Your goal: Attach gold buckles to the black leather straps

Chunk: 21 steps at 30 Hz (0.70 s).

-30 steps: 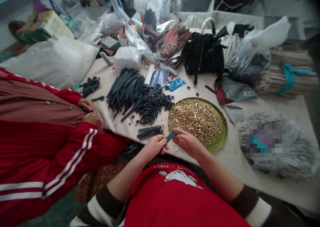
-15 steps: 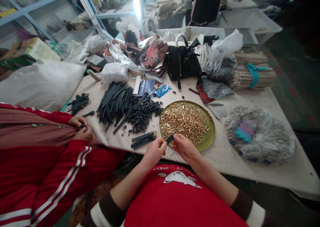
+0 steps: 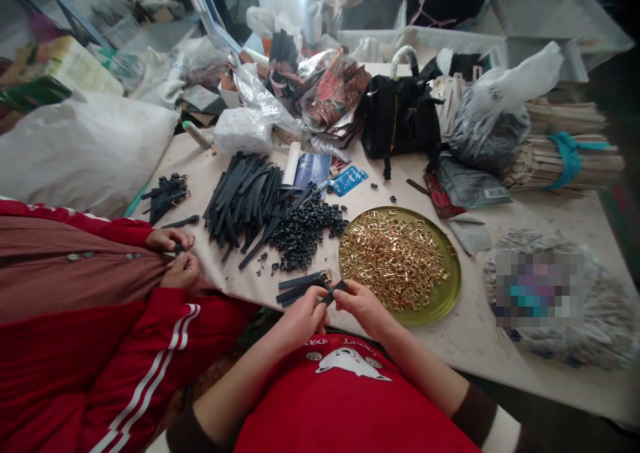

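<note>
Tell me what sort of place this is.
Likely a small workshop for bags or straps: a heap of dark strips, a round tray of gold-coloured metal fittings and a black bag share one table.

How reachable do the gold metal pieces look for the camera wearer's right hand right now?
Probably yes: the gold metal pieces lie uncovered on a round tray just beyond the right hand, though it holds a dark strap and may need to release it.
</note>
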Motion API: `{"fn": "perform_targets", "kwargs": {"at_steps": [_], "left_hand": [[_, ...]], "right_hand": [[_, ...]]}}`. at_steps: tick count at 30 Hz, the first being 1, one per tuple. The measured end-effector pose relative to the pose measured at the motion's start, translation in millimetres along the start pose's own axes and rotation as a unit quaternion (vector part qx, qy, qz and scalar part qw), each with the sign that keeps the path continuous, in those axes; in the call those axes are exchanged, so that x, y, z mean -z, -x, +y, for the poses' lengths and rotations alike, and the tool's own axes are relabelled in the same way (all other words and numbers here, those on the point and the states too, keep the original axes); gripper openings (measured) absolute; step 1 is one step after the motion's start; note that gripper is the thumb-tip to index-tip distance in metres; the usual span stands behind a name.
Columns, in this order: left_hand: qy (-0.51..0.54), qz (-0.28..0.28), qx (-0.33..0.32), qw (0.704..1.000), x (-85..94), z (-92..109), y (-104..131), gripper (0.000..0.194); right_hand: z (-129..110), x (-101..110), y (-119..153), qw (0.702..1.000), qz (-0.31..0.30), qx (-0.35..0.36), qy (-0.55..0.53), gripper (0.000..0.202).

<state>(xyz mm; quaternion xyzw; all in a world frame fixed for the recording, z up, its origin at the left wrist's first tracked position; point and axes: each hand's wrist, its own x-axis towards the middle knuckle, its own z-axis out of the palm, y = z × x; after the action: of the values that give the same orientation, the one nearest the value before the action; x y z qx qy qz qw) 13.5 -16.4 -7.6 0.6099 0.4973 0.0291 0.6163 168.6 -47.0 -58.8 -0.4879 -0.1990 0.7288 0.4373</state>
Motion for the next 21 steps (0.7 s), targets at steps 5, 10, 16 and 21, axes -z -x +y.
{"fn": "perform_targets", "kwargs": {"at_steps": [5,10,16,21], "left_hand": [[0.070,0.033,0.015,0.997,21.4,-19.7,-17.3,0.047],[0.002,0.113,-0.020,0.993,53.2,-27.2,-34.7,0.032],[0.121,0.124,0.059,0.983,71.0,-39.4,-39.6,0.030],[0.151,0.113,0.074,0.979,65.3,-44.4,-36.9,0.026]], "right_hand": [[5.8,-27.7,-27.9,1.000,-0.020,-0.007,0.013,0.026],[-8.2,-18.4,-71.7,0.977,-0.016,0.037,0.209,0.027],[-47.6,58.6,-124.9,0.771,0.236,0.156,0.571,0.018],[-60.9,87.0,-134.3,0.667,0.269,0.144,0.680,0.022]]}}
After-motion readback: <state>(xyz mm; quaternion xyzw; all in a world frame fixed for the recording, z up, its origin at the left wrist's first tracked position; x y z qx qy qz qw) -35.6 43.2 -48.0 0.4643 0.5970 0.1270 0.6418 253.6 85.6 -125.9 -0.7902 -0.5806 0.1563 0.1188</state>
